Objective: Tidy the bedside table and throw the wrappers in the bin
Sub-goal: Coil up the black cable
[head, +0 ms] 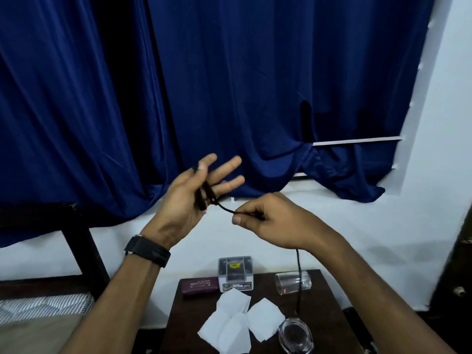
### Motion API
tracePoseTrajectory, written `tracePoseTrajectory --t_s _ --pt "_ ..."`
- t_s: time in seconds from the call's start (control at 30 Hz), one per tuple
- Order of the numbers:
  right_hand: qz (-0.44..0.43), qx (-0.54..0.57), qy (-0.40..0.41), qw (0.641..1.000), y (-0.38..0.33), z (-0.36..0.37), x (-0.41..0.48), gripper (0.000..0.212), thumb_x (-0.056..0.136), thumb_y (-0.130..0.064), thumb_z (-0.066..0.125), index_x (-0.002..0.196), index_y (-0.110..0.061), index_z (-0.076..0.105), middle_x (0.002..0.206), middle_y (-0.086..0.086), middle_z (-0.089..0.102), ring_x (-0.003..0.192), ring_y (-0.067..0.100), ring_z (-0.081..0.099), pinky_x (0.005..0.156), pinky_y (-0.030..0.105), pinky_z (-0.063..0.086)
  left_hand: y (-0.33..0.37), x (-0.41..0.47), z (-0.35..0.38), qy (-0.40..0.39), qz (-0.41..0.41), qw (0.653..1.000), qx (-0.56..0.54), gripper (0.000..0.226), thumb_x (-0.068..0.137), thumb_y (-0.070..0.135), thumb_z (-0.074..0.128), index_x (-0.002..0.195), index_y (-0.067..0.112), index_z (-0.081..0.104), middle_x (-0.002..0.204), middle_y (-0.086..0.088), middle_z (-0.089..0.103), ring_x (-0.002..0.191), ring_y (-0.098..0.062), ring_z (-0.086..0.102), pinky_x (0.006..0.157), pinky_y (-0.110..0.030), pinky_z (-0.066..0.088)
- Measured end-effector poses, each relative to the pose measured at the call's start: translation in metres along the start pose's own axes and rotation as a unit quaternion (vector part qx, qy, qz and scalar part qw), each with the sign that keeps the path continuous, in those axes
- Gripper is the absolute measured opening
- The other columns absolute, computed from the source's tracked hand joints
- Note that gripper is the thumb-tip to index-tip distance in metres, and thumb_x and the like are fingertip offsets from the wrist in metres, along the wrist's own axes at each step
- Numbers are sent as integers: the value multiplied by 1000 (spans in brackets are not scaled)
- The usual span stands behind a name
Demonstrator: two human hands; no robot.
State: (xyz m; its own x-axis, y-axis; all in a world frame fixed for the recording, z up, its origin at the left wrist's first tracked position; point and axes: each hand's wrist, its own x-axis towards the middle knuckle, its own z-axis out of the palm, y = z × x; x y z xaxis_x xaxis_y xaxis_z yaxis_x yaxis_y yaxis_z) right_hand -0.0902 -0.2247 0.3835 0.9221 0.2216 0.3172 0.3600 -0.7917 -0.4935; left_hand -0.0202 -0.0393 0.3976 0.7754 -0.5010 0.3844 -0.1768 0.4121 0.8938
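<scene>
**Cable wound in mid-air above a cluttered bedside table**

From my remote seat I saw both hands raised in front of the blue curtain (229, 85), well above the bedside table (319, 302). The left hand (189, 192) was turned palm up with its fingers spread and straight. Loops of the black cable (224, 208) lay across its palm, and the thumb pinned the cable against the index finger. The right hand (270, 218) was just beside it, thumb and forefinger clamped together on the same cable. From under the right wrist the cable hung straight down to the table, crossing in front of a glass tumbler (288, 283) that lay on its side.

The table itself was crowded. Three white paper squares (265, 319) lay near its front, two of them overlapping. A round glass dish (296, 333) sat just beside the right-hand square. At the back, a maroon case (200, 286) touched a clear plastic box (235, 273). My forearms cut across the lower corners of the view and hid the table's front edge.

A black watch (148, 251) was on the left wrist. A dark bed frame (84, 246) and a striped mattress (43, 305) lay to the left, against the white wall (383, 226).
</scene>
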Motion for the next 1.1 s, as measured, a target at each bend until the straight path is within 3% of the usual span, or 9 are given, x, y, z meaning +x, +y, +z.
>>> tracePoseTrajectory --t_s 0.13,0.23,0.3,0.4,0.57,0.63,0.8,0.97,1.1 --pt "-10 14 128 992 -4 -16 1 18 93 -46 67 88 -31 75 72 -7 72 63 6 61 65 35 55 -12 -8 -5 -21 9 930 366 38 111 41 32 137 32 57 72 4 76 73 -8 72 95 -46 56" --pt "6 47 215 976 -5 -28 5 13 93 -40 71 89 -29 77 73 -21 71 67 -2 64 65 22 51 -11 -15 6 -65 -70 943 320 75 101 67 21 82 22 79 36 -2 38 34 -13 35 49 -31 41" --pt "7 72 236 969 -2 -26 9 14 95 -39 68 92 -30 77 75 -21 72 68 -2 64 67 21 51 -6 -16 15 -48 -93 983 150 80 100 68 20 58 18 67 32 0 31 26 -9 23 38 -24 20" --pt "16 54 168 984 7 -11 12 21 100 -39 57 92 -31 75 78 -6 73 73 9 65 72 35 52 3 -14 21 -40 -90 990 -104 72 104 58 25 68 18 74 50 0 64 21 -2 26 32 -16 14" --pt "13 -7 -9 1000 -5 7 -3 31 106 -33 50 93 -10 65 69 7 58 58 12 44 62 35 42 -1 3 13 39 6 994 -106 46 113 37 25 124 15 65 119 4 79 70 -7 74 53 -12 51" --pt "-2 -38 11 999 -11 4 -6 31 105 -35 52 83 -15 60 61 -1 53 56 11 44 61 36 42 -8 5 7 76 28 996 41 44 114 32 26 126 12 63 107 -2 82 99 -15 79 74 -18 59" --pt "-17 -39 155 987 -15 -12 -1 20 86 -50 74 85 -30 74 78 -14 72 78 3 66 72 33 55 -16 -12 11 -30 -45 935 350 70 111 48 24 76 19 77 44 -12 58 38 -22 49 53 -31 47" --pt "-36 174 183 967 -9 -6 4 4 93 -34 73 95 -33 76 94 -9 69 87 8 68 81 27 55 -11 -10 19 -77 -176 978 84 88 97 71 21 53 6 62 26 2 24 19 -8 21 32 -13 28" --pt "2 395 81 915 -10 6 0 31 105 -30 55 135 -28 63 101 7 74 94 22 73 95 43 60 -8 -11 20 -62 -202 977 -19 77 94 69 35 45 12 54 24 5 20 16 -4 19 29 -10 25"
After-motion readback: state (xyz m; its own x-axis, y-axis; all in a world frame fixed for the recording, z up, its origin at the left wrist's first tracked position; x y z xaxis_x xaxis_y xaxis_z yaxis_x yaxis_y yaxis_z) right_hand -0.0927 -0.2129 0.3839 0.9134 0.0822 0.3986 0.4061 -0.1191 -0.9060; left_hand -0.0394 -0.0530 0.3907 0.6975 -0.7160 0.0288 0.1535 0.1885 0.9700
